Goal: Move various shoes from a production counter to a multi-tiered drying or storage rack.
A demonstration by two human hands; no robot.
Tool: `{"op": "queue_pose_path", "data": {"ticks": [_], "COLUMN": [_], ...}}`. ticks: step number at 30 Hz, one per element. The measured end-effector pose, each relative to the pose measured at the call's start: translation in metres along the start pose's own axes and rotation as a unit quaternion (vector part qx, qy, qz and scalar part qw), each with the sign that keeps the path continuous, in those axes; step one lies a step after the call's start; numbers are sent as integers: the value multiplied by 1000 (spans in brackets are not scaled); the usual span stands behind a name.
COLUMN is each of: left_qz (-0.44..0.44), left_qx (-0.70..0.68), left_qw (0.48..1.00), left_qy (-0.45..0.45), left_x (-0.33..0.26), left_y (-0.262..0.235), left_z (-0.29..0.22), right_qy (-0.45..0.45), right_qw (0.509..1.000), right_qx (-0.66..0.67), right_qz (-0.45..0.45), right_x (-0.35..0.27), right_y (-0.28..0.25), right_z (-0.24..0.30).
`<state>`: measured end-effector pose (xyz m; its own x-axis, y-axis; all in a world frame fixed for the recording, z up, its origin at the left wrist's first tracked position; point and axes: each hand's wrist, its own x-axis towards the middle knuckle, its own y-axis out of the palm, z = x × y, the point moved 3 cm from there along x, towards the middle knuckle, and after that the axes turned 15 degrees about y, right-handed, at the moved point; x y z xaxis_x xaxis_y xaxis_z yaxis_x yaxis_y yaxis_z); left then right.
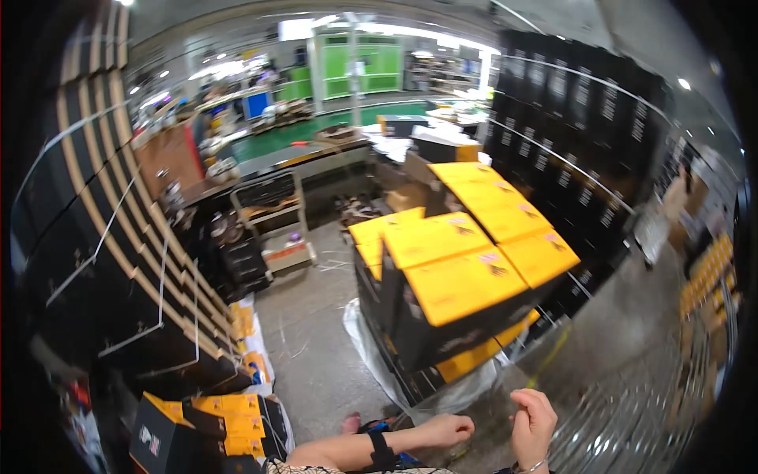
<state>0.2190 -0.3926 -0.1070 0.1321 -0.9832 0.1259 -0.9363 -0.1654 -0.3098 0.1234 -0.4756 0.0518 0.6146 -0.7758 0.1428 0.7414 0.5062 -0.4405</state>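
My left hand (448, 430) is at the lower middle with its fingers curled in; no object shows in it. A dark band (382, 449) wraps that forearm. To its right my right hand (533, 422) is raised, fingers bent toward the palm, and nothing is visible in its grip. Both hands are apart and touch none of the boxes. Beyond them stands a pile of black boxes with yellow tops (466, 288). Clear plastic sheeting (365, 355) hangs loosely round the base of that pile.
Tall stacks of strapped black boxes rise at left (87, 261) and right (580, 118). More yellow-topped boxes (241, 426) sit at the lower left. A small cart (284, 251) stands by a workbench. On the right a blurred person (659, 213) is near the stack.
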Motion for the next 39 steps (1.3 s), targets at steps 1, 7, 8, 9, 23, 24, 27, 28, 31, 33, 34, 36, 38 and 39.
{"op": "queue_pose_path", "data": {"ticks": [1,7,8,9,23,24,27,28,31,33,34,36,38,39], "left_qz": [13,-51,-45,-40,-404,-414,-419,-440,-474,-536,-556,-578,-585,-586], "left_qx": [34,107,124,134,54,52,70,60,55,47,43,18,-20,-18], "left_qw": [999,988,984,979,861,855,843,825,807,782,769,744,733,733], "left_qy": [-12,-96,-120,-145,-304,-308,-331,-350,-349,-314,-313,-336,-347,-345], "left_x": [-13,-116,-132,-148,-313,-317,-322,-324,-325,-333,-338,-350,-360,-364], "left_y": [-19,-174,-203,-229,-487,-504,-564,-586,-647,-683,-696,-726,-757,-776], "left_z": [7,63,73,82,167,173,198,205,221,226,230,247,274,291], "right_qy": [-57,-242,-233,-238,-214,-175,-132,-149,-158,-216,-232,-255,-254,-260], "right_qw": [998,959,954,943,853,855,858,849,832,812,792,774,755,753], "right_qx": [14,4,29,78,-2,-26,-69,-38,-40,-48,-59,-54,-75,-67], "right_qz": [11,149,187,221,476,487,492,505,530,540,561,578,600,601], "right_x": [7,42,52,58,175,189,236,249,288,302,308,319,329,337], "right_y": [26,224,265,299,609,628,696,719,782,822,841,878,916,936], "right_z": [14,102,115,129,179,174,173,182,223,258,273,301,319,327]}}
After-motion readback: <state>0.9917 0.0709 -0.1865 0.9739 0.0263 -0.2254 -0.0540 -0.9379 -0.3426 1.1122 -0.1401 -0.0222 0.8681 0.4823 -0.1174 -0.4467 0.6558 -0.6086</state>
